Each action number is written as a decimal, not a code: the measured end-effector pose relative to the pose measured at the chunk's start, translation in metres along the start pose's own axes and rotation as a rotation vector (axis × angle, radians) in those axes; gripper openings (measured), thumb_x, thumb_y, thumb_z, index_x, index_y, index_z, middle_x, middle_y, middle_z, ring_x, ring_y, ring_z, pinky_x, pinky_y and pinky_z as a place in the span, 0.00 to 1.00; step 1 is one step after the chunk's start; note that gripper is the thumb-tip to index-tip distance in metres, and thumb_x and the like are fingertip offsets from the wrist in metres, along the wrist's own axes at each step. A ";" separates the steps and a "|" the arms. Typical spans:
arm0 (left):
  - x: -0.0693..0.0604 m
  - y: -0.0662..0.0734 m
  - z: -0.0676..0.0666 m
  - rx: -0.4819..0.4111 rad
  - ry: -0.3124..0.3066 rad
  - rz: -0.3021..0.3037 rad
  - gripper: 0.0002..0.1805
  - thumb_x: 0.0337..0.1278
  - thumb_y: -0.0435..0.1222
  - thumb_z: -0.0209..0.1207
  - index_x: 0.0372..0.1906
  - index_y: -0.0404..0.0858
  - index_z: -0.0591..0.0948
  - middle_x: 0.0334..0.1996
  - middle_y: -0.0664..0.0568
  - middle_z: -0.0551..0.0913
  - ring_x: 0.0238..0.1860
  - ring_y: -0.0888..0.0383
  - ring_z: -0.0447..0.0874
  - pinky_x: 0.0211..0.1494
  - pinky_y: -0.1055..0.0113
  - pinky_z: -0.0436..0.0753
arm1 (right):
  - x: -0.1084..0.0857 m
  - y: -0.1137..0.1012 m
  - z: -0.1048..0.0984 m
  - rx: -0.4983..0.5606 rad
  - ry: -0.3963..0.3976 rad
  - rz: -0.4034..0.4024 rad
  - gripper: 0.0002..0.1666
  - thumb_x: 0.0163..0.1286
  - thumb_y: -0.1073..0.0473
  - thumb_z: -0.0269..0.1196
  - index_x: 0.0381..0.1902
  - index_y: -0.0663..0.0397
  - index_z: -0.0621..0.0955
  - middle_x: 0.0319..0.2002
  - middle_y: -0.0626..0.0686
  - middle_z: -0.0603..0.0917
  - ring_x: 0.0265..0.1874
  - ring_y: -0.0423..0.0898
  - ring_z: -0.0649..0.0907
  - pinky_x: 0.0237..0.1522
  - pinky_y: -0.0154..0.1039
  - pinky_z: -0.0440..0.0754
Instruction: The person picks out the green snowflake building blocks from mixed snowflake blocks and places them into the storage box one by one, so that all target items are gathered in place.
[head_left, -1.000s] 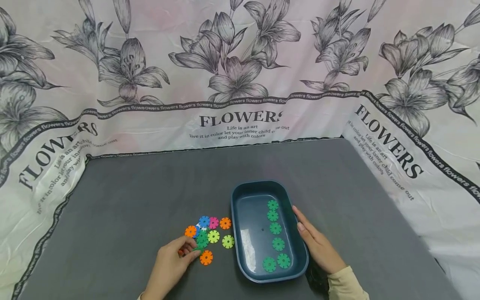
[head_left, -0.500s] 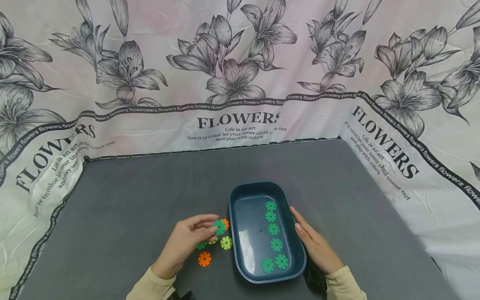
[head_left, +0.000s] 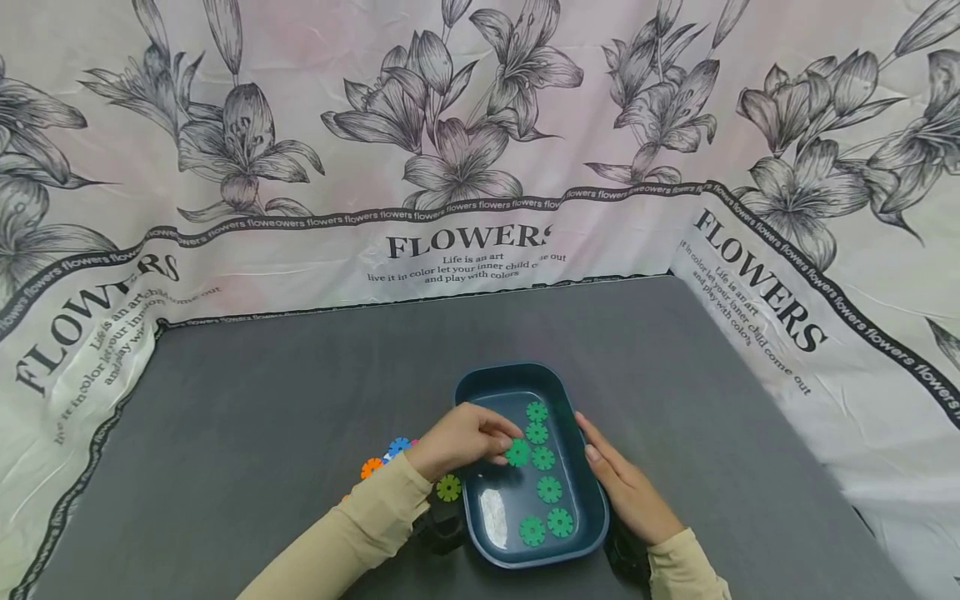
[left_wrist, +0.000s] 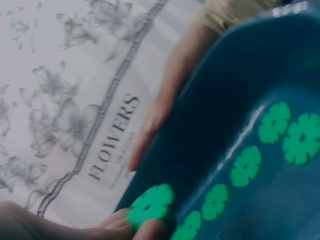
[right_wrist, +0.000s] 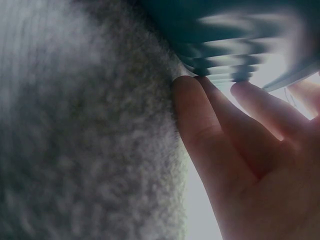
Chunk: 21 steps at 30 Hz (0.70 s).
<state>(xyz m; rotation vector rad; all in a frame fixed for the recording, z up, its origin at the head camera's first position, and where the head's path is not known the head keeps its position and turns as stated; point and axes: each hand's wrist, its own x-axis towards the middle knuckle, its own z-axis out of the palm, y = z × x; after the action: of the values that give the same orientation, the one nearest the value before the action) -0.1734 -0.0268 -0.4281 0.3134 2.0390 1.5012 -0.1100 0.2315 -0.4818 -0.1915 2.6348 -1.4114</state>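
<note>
In the head view my left hand (head_left: 465, 440) is over the blue tray (head_left: 491, 392), pinching a green notched disc (head_left: 517, 452) between thumb and fingertips. The left wrist view shows that disc (left_wrist: 151, 206) close up. Beneath, several more green discs (head_left: 550, 489) lie flat in the tray, mostly in a row along its right side. My right hand (head_left: 637, 496) rests against the tray's right wall with its fingers fairly straight. In the right wrist view those fingers (right_wrist: 200, 120) touch the ribbed outer side of the tray.
Left of the tray, loose discs lie on the grey table (head_left: 300, 400): an orange one (head_left: 372, 468), a blue one (head_left: 399, 447) and a yellow-green one (head_left: 448, 487) show. My left forearm hides part of that pile. A flower-printed cloth (head_left: 465, 167) stands around the table's back and sides.
My left hand has lifted a green disc from the pile and carried it right, over the tray. The right hand keeps its place at the tray's side.
</note>
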 end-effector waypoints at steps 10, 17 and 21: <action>0.015 0.004 0.025 0.244 -0.114 -0.034 0.09 0.51 0.21 0.60 0.33 0.32 0.88 0.27 0.48 0.85 0.22 0.60 0.80 0.32 0.65 0.84 | 0.000 0.001 0.001 0.056 -0.015 0.002 0.28 0.78 0.45 0.43 0.74 0.27 0.55 0.74 0.44 0.56 0.72 0.51 0.57 0.66 0.59 0.61; 0.014 0.000 0.033 0.312 -0.135 -0.004 0.09 0.44 0.19 0.62 0.29 0.33 0.88 0.19 0.51 0.80 0.18 0.62 0.70 0.23 0.73 0.71 | 0.000 0.001 0.002 0.063 -0.020 -0.007 0.28 0.78 0.45 0.43 0.74 0.27 0.55 0.74 0.43 0.56 0.72 0.51 0.57 0.67 0.58 0.61; 0.014 0.000 0.032 0.347 -0.127 0.018 0.09 0.43 0.19 0.63 0.28 0.33 0.88 0.20 0.50 0.82 0.18 0.63 0.69 0.22 0.74 0.69 | 0.000 0.000 0.001 0.058 -0.012 -0.008 0.28 0.78 0.46 0.43 0.74 0.26 0.55 0.74 0.42 0.56 0.72 0.50 0.57 0.67 0.58 0.61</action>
<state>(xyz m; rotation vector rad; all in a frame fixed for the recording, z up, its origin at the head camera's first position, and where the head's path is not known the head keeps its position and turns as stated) -0.1659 0.0059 -0.4390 0.5497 2.1916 1.1015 -0.1102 0.2311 -0.4823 -0.2027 2.5829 -1.4821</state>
